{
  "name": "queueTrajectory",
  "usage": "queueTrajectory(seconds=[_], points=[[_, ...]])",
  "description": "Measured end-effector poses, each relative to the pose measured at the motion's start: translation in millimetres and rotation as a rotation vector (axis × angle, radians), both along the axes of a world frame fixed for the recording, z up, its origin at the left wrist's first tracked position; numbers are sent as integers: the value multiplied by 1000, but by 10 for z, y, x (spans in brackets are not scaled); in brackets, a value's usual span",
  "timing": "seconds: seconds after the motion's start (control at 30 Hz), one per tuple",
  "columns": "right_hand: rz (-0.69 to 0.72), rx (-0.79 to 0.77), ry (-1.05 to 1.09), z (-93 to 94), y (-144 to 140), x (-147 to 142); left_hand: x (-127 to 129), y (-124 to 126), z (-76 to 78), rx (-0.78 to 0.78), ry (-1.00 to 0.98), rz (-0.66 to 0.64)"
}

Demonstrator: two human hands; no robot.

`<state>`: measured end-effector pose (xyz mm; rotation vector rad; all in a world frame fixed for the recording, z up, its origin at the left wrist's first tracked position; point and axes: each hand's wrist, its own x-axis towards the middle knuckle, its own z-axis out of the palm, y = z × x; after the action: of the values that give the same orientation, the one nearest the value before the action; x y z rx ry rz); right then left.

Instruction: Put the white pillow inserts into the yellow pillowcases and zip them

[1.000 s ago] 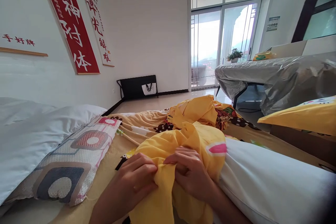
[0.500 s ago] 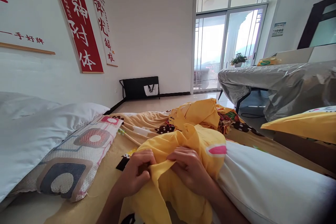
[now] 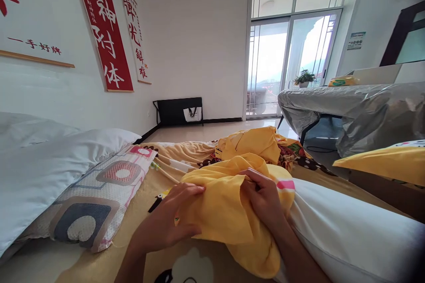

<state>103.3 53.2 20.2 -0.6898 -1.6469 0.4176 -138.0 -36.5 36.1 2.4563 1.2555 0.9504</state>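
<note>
The person kneels or sits at the bed with a bunched yellow cotton pillowcase [image 3: 229, 205] gathered over the near end of a long white pillow [image 3: 348, 230]. The pillow lies across the tan printed bedsheet [image 3: 179, 159], its covered end toward the person's hands.

The left hand [image 3: 166, 223] lies against the left fold of the yellow cloth, fingers loosely curled and thumb under the edge; it appears to pinch the hem, though the grip itself is partly hidden by fabric. The right hand [image 3: 264, 199] is closed on a bunch of the same cloth at the top of the pillow, fingers pressed into the gather.

Procedure, as judged from this arrangement:

1. Keep both hands on the open hem, well apart, so the mouth of the case stays wide.
2. Work the gathered fabric along the pillow in short pulls, alternating sides (a one-sided pull is likely to twist the case).
3. Seat the pillow corners in the case corners before smoothing.

A patterned pink-and-grey pillow [image 3: 99, 194] lies just beside the left forearm, and a second heap of yellow fabric [image 3: 252, 143] lies farther down the bed; both are clear of the work.
</note>
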Motion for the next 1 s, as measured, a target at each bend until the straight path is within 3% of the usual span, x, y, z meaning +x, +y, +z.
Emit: queueTrajectory(seconds=[0.13,0.23,0.33,0.4,0.47,0.57,0.67,0.73,0.87,1.0], points=[[60,-45,60,11,-13,-10,261,20,-152,90,225,84],[71,-159,102,2,10,9,421,106,-282,265,325,172],[77,-186,123,-8,41,27,453,221,-350,481,236,161],[118,-177,88,-9,44,23,424,248,-355,534,6,129],[165,-160,26,-6,26,5,390,211,-339,435,-304,160],[212,-140,-75,-7,-33,-42,377,98,-297,127,-737,314],[240,-118,-175,-16,-102,-96,401,34,-233,-85,-934,407],[246,-96,-221,-26,-136,-123,414,32,-176,-137,-878,339],[217,-84,-210,-61,-153,-146,404,17,-57,-82,-521,96],[133,-3,-183,-75,-117,-170,413,-2,-60,-107,-283,151]])
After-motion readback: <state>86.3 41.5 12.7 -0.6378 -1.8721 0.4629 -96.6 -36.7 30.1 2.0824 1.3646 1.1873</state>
